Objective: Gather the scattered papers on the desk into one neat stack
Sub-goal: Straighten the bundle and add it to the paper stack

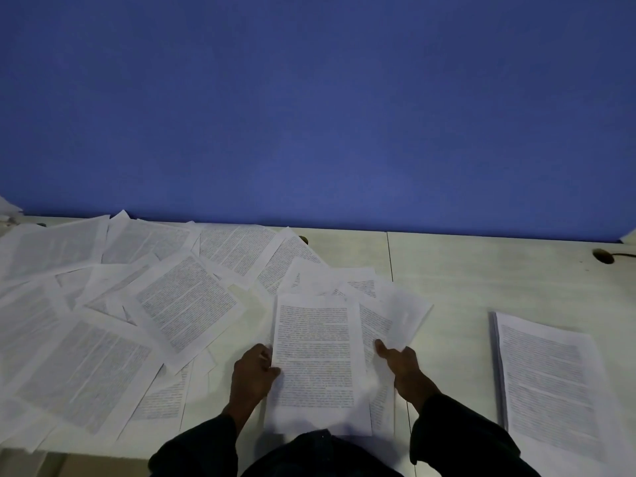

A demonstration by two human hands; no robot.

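Note:
A small bundle of printed sheets (pixel 316 359) lies in front of me at the desk's near edge. My left hand (pixel 253 373) grips its left edge, thumb on top. My right hand (pixel 401 364) pinches the fanned sheets (pixel 399 318) that stick out on the bundle's right side. Several loose printed pages (pixel 113 304) lie scattered and overlapping over the left half of the desk. A squared-up stack of pages (pixel 547 380) rests apart at the right.
The pale desk (pixel 457 277) runs along a blue wall (pixel 316 108). A seam in the desktop passes just right of the bundle. A cable hole with a cord (pixel 604 256) sits at the far right. My dark sleeves fill the bottom of the view.

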